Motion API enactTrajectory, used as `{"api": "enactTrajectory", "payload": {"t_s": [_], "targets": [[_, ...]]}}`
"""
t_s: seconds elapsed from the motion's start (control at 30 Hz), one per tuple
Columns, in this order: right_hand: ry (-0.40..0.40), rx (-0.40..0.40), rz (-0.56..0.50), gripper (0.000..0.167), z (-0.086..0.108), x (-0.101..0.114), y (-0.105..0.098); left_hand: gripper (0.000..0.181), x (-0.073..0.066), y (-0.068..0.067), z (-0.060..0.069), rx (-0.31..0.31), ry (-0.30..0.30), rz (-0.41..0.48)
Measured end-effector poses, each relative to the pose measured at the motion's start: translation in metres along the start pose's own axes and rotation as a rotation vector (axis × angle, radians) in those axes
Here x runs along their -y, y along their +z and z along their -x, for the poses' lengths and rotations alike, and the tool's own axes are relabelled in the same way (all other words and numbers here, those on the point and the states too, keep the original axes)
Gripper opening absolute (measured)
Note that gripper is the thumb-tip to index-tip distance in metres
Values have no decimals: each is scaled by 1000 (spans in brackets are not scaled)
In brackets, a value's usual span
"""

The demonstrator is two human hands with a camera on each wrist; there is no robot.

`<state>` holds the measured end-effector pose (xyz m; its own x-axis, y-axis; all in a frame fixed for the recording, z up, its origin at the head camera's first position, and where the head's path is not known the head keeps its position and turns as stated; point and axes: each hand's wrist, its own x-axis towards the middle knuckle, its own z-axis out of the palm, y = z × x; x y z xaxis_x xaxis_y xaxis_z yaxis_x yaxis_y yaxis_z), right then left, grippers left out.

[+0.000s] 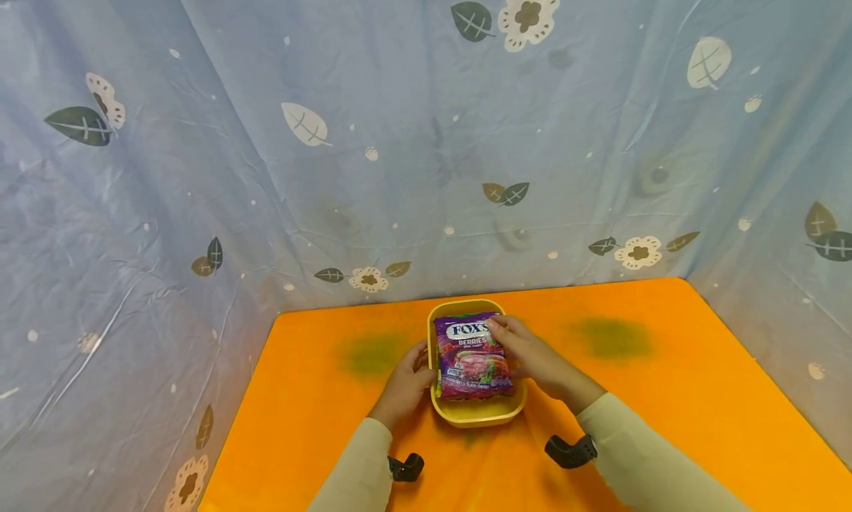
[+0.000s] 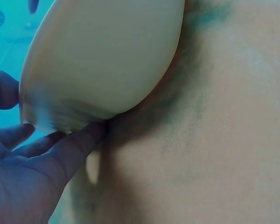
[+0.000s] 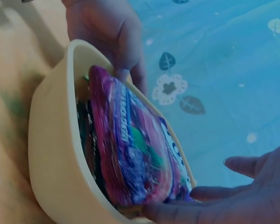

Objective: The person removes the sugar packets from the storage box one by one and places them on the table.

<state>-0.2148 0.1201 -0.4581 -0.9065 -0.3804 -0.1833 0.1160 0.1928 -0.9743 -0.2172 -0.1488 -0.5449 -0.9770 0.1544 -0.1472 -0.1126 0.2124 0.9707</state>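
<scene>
while the left wrist view catches the smooth outer wall of the yellow tub (image 1: pixel 475 412), the right wrist view looks inside, past the edge of the candy bag (image 1: pixel 472 360). the left hand (image 1: pixel 406 386) pinches the tub's left rim between thumb and fingers; the bag lies within; the right hand (image 1: pixel 535 358), fingers loosely spread and extended, touches its right side. the tub is rounded, the bag glossy, purple and crinkled (labelled fox's berries), the tabletop (image 1: pixel 313 408) orange with greenish patches.

A purple FOX'S Berries candy bag (image 1: pixel 474 368) — label up — lies inside a yellow rounded tub (image 1: pixel 481 421).
</scene>
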Motion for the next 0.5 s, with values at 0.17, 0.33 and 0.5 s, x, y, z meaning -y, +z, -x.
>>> {"api": "enactTrajectory", "payload": {"t_s": [0.17, 0.33, 0.5], "targets": [[8, -60, -3, 81, -5, -2, 7, 74, -1, 1, 0, -5, -5, -9], [25, -100, 14, 77, -9, -7, 9, 73, -2, 1, 0, 5, 1, 13], [38, -105, -3, 72, -13, -11, 9, 73, -1, 0, 0, 13, 14, 20]]}}
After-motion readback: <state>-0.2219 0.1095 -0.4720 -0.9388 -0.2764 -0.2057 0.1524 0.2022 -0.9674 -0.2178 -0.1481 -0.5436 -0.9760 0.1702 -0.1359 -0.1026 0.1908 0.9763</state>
